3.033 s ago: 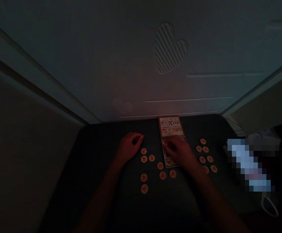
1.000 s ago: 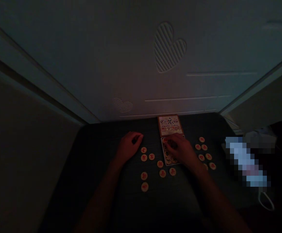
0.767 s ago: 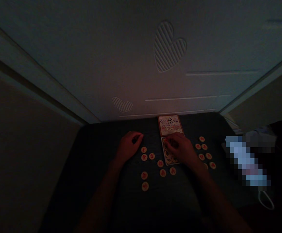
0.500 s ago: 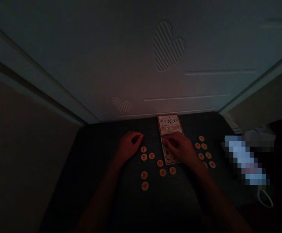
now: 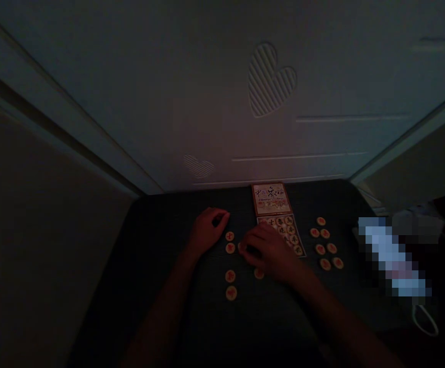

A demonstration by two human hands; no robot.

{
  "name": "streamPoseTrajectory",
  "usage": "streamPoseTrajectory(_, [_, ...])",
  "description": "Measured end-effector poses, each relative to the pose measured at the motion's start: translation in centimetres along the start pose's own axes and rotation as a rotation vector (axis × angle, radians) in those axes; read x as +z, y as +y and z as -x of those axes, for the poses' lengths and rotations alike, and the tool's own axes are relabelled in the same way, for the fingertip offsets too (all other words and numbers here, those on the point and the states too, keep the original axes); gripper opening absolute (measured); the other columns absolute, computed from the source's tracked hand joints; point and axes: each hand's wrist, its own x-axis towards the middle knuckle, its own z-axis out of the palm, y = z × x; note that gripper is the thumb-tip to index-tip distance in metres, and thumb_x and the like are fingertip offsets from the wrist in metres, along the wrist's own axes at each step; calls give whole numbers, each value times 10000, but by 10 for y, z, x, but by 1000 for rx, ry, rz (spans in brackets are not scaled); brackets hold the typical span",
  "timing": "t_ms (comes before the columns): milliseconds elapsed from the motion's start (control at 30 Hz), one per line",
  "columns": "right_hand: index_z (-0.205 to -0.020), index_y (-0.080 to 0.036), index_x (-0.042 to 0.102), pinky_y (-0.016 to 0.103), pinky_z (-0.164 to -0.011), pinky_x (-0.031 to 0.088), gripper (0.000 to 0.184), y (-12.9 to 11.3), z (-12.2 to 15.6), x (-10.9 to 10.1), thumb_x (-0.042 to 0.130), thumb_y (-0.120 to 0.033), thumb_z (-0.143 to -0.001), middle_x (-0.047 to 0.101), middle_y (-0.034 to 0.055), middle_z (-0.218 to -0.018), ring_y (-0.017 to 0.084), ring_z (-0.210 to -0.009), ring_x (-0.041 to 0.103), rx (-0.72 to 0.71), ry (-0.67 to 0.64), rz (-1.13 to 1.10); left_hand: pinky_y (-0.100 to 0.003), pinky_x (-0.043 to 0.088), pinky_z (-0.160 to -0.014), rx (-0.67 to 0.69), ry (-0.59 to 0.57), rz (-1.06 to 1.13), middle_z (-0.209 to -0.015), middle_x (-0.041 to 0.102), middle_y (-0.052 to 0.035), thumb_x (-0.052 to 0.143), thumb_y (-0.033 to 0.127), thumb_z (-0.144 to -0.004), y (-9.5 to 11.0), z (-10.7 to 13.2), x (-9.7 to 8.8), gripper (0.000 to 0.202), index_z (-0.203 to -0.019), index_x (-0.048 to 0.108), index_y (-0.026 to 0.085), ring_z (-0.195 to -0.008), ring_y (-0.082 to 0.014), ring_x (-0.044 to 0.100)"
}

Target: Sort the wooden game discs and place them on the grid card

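Observation:
The scene is very dark. My left hand (image 5: 207, 228) rests curled on the dark table (image 5: 161, 286), its fingers bent under, beside round wooden game pieces with red marks (image 5: 230, 248). My right hand (image 5: 270, 253) lies over the loose pieces just left of a small open box (image 5: 289, 235) that holds rows of round pieces. Its fingertips curl down onto a piece near the left group; whether it grips one is hidden. The box lid (image 5: 271, 198), printed with characters, lies behind the box.
A second group of round pieces (image 5: 326, 243) lies right of the box. Two more pieces (image 5: 230, 284) sit nearer me. A pale panel with heart shapes (image 5: 270, 82) rises behind the table. A blurred-out object (image 5: 394, 263) and a white loop (image 5: 425, 319) lie at the right.
My right hand has left the open box and moved left and toward me onto the loose pieces, uncovering the rows in the box. My left hand has stayed put.

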Motion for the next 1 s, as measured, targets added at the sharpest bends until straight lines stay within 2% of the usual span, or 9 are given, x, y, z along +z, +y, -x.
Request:
streamPoseTrajectory(100, [-989, -244, 681, 423, -947, 455, 69, -2, 0, 4, 659, -243, -925, 715, 41, -967, 233, -981, 620, -19, -42, 54, -330, 551, -777, 8, 0, -5, -916, 736, -26, 572, 397, -947, -1, 0, 0, 197, -963, 700, 248, -841, -193, 688])
streamPoseTrajectory(333, [-903, -218, 679, 399, -915, 446, 76, 0, -2, 6, 631, -260, -944, 718, 48, -887, 236, -925, 600, 41, -65, 163, -336, 546, -796, 2, 4, -3, -926, 739, -28, 575, 390, -947, -2, 0, 1, 196, -967, 704, 243, -859, -196, 691])
streamPoseTrajectory(667, [-884, -217, 683, 381, -913, 436, 69, 3, -3, 12, 727, -265, -864, 727, 43, -864, 245, -934, 602, 96, -77, 146, -333, 537, -779, 8, 15, 17, -904, 736, -29, 577, 386, -936, -2, -1, 2, 199, -948, 713, 241, -827, -196, 683])
streamPoseTrajectory(867, [-930, -219, 677, 382, -896, 463, 69, 5, -2, 10, 708, -241, -872, 734, 28, -896, 222, -907, 623, 61, 14, 3, -329, 535, -781, 6, 16, 38, -908, 740, -30, 590, 381, -928, -2, -1, 1, 191, -951, 714, 237, -827, -195, 688])
streamPoseTrajectory(1000, [-989, -222, 666, 339, -859, 513, 110, 9, -2, 2, 698, -243, -886, 734, 33, -971, 191, -918, 661, 58, 149, -143, -332, 531, -784, 7, 20, 53, -913, 742, -31, 596, 387, -925, -2, -1, 0, 192, -943, 719, 241, -841, -199, 685])
